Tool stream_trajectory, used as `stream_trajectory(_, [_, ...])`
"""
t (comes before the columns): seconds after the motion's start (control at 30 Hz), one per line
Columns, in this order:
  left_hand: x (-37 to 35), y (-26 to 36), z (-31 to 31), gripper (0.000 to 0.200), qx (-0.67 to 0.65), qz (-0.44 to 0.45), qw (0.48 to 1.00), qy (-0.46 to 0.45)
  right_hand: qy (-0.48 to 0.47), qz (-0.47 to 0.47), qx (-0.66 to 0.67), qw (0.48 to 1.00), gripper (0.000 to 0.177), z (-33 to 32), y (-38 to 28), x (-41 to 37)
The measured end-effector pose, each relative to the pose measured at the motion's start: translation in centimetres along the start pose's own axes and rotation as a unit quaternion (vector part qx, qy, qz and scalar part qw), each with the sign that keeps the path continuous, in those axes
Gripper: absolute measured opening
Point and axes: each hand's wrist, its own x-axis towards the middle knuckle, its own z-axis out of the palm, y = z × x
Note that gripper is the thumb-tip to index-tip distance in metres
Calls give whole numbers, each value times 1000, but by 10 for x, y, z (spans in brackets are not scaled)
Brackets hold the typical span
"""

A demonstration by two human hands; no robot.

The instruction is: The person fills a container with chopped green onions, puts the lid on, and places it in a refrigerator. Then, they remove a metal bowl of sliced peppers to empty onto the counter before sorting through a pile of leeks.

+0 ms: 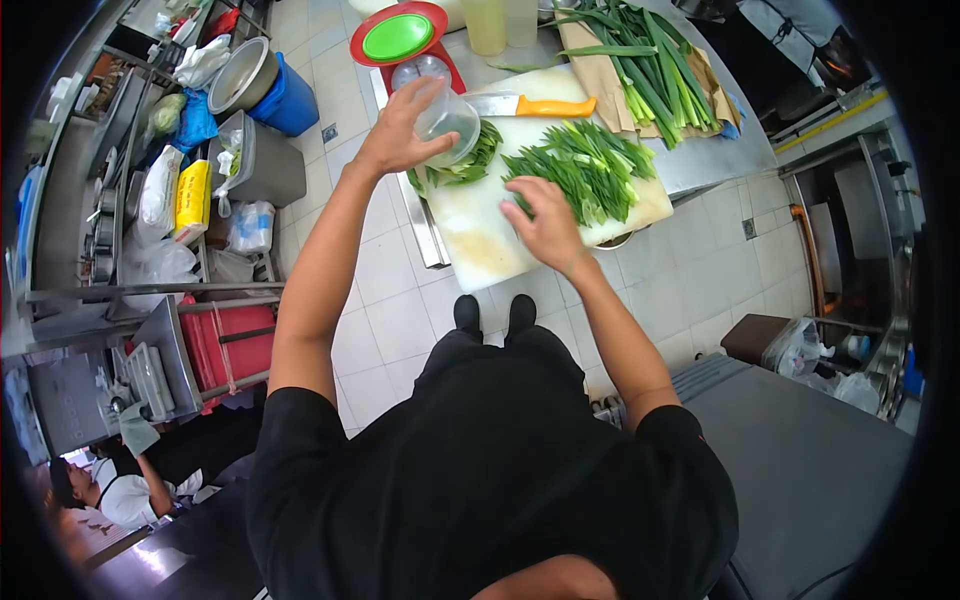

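Note:
My left hand (402, 132) is curved around a clear plastic container (455, 125), thumb on the near side and fingers on the far side. Beside it, a small heap of leafy greens (478, 158) lies at the left of the white cutting board (480, 240). Over the middle of the board, my right hand (545, 222) has its fingers loosely bent and apart, with nothing held, close to a pile of cut green onions (585, 175). An orange-handled knife (555, 107) lies across the board's far part, its blade pointing toward the container.
A red scale (440, 25) with a green lid on top stands at the back left. Whole green onions (660, 75) rest on brown paper at the back right. Shelves, a grey bin (262, 165) and a blue bucket (290, 98) line the left. A person (120, 490) is at lower left.

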Motion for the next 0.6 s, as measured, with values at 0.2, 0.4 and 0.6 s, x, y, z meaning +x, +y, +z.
stream_trajectory(0.2, [-18,-36,-10,79,-131,-36,988,73,-59,-7,22,998,20,41,0,15])
stream_trajectory(0.4, [-19,-58,-3,68,-421,-136,888,125,-25,75,51,996,15,37,-8,22])
stream_trajectory(0.6, [-19,-67,-3,76,-800,-112,583,87,75,69,64,993,14,40,-3,15])
